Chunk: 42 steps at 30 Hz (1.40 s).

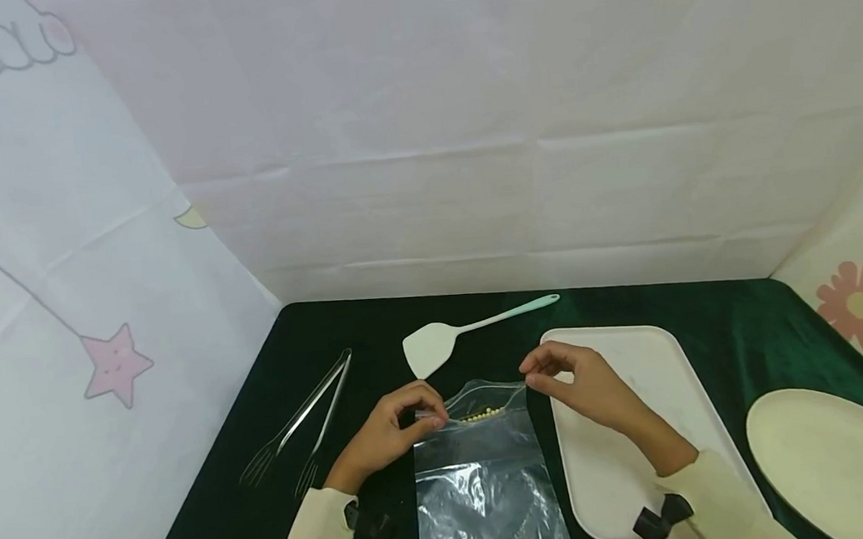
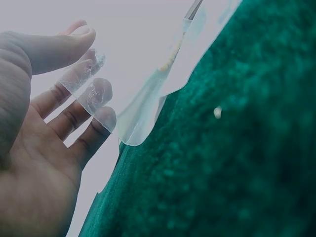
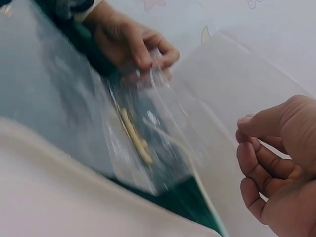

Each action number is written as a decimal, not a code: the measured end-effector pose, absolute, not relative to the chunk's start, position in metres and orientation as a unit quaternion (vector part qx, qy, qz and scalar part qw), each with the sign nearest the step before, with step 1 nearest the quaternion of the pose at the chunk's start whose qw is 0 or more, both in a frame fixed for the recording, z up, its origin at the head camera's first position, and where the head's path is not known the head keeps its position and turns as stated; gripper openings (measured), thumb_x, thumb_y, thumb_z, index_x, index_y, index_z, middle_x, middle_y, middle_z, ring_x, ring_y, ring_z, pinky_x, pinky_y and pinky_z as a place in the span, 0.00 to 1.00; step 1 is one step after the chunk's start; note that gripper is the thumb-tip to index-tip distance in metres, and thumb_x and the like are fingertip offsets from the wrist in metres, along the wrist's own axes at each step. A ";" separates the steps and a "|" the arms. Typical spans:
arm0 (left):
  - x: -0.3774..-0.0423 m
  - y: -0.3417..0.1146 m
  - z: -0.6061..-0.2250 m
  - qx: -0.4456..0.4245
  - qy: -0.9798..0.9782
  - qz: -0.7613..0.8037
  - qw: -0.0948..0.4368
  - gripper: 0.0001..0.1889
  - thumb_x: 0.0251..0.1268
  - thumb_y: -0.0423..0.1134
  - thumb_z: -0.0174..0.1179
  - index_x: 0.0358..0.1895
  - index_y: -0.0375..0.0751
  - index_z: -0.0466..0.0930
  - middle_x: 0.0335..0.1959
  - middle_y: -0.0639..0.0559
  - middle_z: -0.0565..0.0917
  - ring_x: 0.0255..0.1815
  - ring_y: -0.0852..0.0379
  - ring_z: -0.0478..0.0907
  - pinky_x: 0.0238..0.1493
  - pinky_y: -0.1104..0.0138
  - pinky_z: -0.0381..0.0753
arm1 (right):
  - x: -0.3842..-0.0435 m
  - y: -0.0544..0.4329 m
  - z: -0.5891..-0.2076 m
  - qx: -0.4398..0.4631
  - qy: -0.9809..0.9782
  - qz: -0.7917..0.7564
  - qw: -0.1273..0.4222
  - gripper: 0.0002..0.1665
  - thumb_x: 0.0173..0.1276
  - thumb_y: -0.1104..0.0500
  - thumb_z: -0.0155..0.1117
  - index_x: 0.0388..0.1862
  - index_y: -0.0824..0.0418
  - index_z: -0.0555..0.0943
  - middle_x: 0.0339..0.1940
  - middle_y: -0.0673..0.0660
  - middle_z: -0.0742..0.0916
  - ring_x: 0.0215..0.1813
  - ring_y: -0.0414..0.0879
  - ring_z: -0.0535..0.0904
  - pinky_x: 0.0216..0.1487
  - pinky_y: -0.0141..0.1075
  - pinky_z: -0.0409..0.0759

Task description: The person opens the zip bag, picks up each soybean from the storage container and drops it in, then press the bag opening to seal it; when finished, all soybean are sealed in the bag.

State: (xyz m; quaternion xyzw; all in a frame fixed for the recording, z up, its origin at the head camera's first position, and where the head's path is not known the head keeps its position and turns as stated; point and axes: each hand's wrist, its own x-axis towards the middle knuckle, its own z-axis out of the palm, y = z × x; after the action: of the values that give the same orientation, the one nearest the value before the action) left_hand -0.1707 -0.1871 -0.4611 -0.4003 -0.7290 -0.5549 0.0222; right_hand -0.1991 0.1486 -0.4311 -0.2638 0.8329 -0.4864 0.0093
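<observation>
A clear zip-top bag (image 1: 485, 499) lies on the dark green cloth, its mouth slightly parted. Small yellow grains (image 1: 484, 414) show at the mouth, and they look like a blurred yellow strip (image 3: 134, 133) in the right wrist view. My left hand (image 1: 393, 431) pinches the left side of the bag's top edge, and clear film covers its fingertips in the left wrist view. By the bag's top right corner is my right hand (image 1: 578, 380), fingers loosely bent. In the right wrist view this hand (image 3: 281, 163) is apart from the bag and holds nothing.
Metal tongs (image 1: 321, 415) with fork-like ends lie left of the bag. Behind it rests a white spatula (image 1: 431, 346) with a pale green handle. A white tray (image 1: 597, 492) is under my right forearm, and an oval cream plate (image 1: 843, 458) sits farther right.
</observation>
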 end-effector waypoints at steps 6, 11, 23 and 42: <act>-0.170 -0.187 -0.461 -0.402 -0.729 -0.554 0.028 0.09 0.65 0.19 0.59 0.42 0.33 0.82 0.41 0.43 0.80 0.40 0.53 0.75 0.44 0.63 0.78 | -0.185 0.180 -0.419 -0.257 0.876 -0.406 -0.032 0.06 0.70 0.51 0.70 0.44 0.43 0.84 0.37 0.37 0.85 0.43 0.39 0.79 0.44 0.42 0.79; -0.170 -0.186 -0.461 -0.399 -0.729 -0.556 0.025 0.09 0.65 0.18 0.59 0.43 0.33 0.82 0.41 0.43 0.80 0.40 0.53 0.76 0.45 0.63 0.78 | -0.173 0.215 -0.407 -0.277 0.903 -0.327 -0.044 0.10 0.68 0.56 0.72 0.42 0.40 0.82 0.35 0.35 0.83 0.40 0.34 0.78 0.43 0.37 0.78; -0.169 -0.187 -0.460 -0.393 -0.733 -0.555 0.025 0.08 0.66 0.19 0.59 0.42 0.33 0.82 0.41 0.44 0.81 0.40 0.53 0.75 0.44 0.63 0.77 | -0.154 0.274 -0.411 -0.280 0.936 -0.191 0.095 0.13 0.61 0.64 0.75 0.33 0.49 0.80 0.27 0.39 0.78 0.31 0.34 0.71 0.32 0.32 0.77; -0.170 -0.187 -0.458 -0.393 -0.733 -0.556 0.022 0.08 0.65 0.19 0.59 0.42 0.32 0.82 0.41 0.42 0.80 0.40 0.53 0.76 0.45 0.63 0.78 | -0.160 0.269 -0.427 -0.270 0.945 -0.181 0.027 0.10 0.62 0.63 0.74 0.34 0.49 0.82 0.28 0.38 0.79 0.31 0.33 0.72 0.34 0.32 0.78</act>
State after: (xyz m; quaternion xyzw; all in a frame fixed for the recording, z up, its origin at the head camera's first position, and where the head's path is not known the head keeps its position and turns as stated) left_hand -0.1696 -0.1871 -0.4581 -0.3928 -0.7325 -0.5555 0.0216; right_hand -0.1603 0.2687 -0.4266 -0.2703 0.9452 -0.1810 0.0273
